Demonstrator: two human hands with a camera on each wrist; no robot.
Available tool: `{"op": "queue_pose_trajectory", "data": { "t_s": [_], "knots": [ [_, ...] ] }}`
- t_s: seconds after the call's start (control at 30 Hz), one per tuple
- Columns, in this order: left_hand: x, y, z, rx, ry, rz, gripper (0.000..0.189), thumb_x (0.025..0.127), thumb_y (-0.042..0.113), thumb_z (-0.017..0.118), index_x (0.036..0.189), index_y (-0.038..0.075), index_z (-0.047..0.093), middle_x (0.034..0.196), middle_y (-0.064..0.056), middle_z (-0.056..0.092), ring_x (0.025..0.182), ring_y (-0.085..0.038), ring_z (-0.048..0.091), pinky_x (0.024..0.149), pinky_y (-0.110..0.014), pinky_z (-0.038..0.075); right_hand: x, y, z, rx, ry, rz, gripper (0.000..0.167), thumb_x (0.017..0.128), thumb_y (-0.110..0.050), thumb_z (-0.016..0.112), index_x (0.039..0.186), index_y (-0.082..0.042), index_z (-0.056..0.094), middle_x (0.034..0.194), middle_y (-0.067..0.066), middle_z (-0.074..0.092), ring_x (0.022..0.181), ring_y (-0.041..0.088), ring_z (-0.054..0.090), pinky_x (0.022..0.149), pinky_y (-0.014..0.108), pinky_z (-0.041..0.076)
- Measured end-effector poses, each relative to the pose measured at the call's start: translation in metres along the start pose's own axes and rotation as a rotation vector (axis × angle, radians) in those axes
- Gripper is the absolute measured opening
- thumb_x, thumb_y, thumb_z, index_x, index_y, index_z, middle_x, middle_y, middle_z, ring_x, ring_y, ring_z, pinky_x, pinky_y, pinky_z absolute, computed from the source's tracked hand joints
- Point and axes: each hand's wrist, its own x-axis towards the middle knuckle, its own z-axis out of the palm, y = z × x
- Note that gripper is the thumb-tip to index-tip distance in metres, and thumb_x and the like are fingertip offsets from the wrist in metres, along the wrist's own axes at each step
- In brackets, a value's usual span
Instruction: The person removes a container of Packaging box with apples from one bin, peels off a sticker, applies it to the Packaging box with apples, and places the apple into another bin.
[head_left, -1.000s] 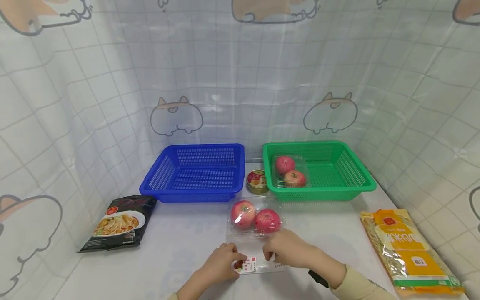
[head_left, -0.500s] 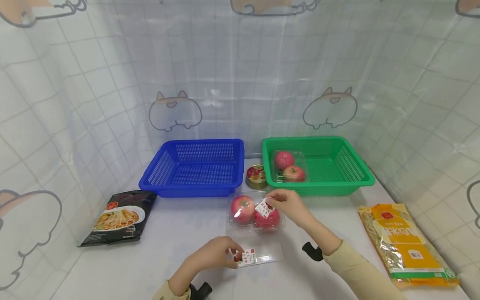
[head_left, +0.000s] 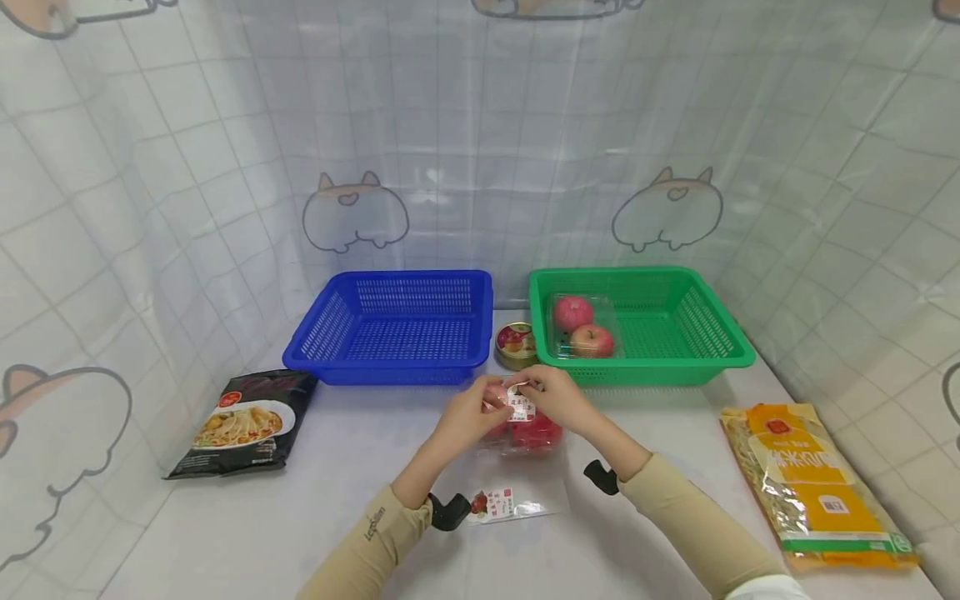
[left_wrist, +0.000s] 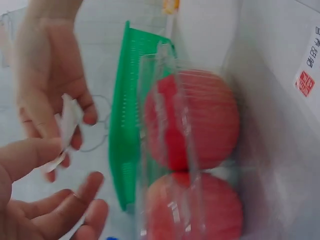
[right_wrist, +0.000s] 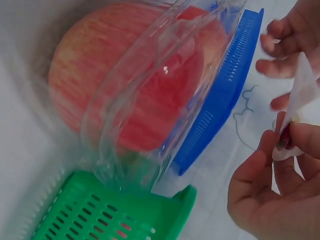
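A small white apple-printed label is held above a clear plastic clamshell box with two red apples inside. My right hand pinches the label's edge between thumb and fingers. The label bends in the right wrist view, its print turned partly away. On the label's left side is my left hand, fingers spread apart. The left thumb overlaps the label in the left wrist view. Nearer to me on the table lies a clear strip carrying another label.
Behind are a blue basket and a green basket holding another clamshell of apples. Between them stands a small round tin. A black noodle packet lies left, a yellow-orange bag right.
My right hand has lifted a label from the strip and carried it forward over the apple box. My left hand has left the strip and come up beside the label.
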Motion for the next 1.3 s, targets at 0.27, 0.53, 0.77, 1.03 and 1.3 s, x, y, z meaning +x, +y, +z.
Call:
{"op": "queue_pose_trajectory", "data": {
  "t_s": [0.27,0.53,0.77,1.03,1.3],
  "knots": [
    [0.012,-0.003,0.009,-0.103,0.040,-0.102,0.051,0.077,0.009,0.070,0.123,0.002,0.050,0.077,-0.005,0.064,0.068,-0.013,0.056,0.060,-0.027,0.045,0.002,0.004,0.008,0.028,0.015,0.015,0.037,0.083,0.003,0.061,0.119,-0.005,0.059,0.105,0.012,0.064,0.091,0.024,0.061,0.076,0.035,0.051],
    [0.016,-0.006,0.013,-0.098,0.067,-0.137,0.049,0.076,0.011,0.072,0.119,0.001,0.052,0.079,-0.008,0.067,0.070,-0.017,0.062,0.062,-0.030,0.048,0.003,0.011,0.012,-0.011,0.065,0.147,0.040,0.083,-0.006,0.065,0.122,-0.008,0.056,0.080,0.006,0.063,0.071,0.016,0.056,0.061,0.029,0.046],
    [0.018,-0.010,0.019,0.121,0.081,-0.053,0.025,0.078,0.016,0.072,0.098,0.002,0.066,0.084,-0.009,0.070,0.079,-0.022,0.067,0.068,-0.033,0.052,0.005,0.013,0.016,-0.045,0.044,0.149,0.037,0.083,-0.003,0.063,0.120,-0.007,0.057,0.070,0.002,0.055,0.058,0.013,0.047,0.052,0.025,0.038],
    [0.017,-0.009,0.023,0.286,0.137,0.021,0.013,0.076,0.020,0.073,0.070,0.012,0.065,0.070,0.000,0.063,0.073,-0.020,0.059,0.070,-0.036,0.043,0.005,0.014,0.021,-0.144,0.045,0.114,0.029,0.082,-0.005,0.064,0.111,-0.009,0.063,0.065,-0.001,0.053,0.058,0.012,0.045,0.051,0.025,0.036],
    [0.017,-0.008,0.025,0.393,0.142,-0.074,0.024,0.077,0.028,0.073,0.067,0.010,0.062,0.086,-0.007,0.061,0.087,-0.030,0.051,0.076,-0.044,0.038,0.005,0.014,0.022,-0.194,0.035,0.115,0.033,0.079,-0.006,0.068,0.112,-0.009,0.062,0.066,-0.001,0.052,0.059,0.012,0.045,0.052,0.025,0.036]
  ]
}}
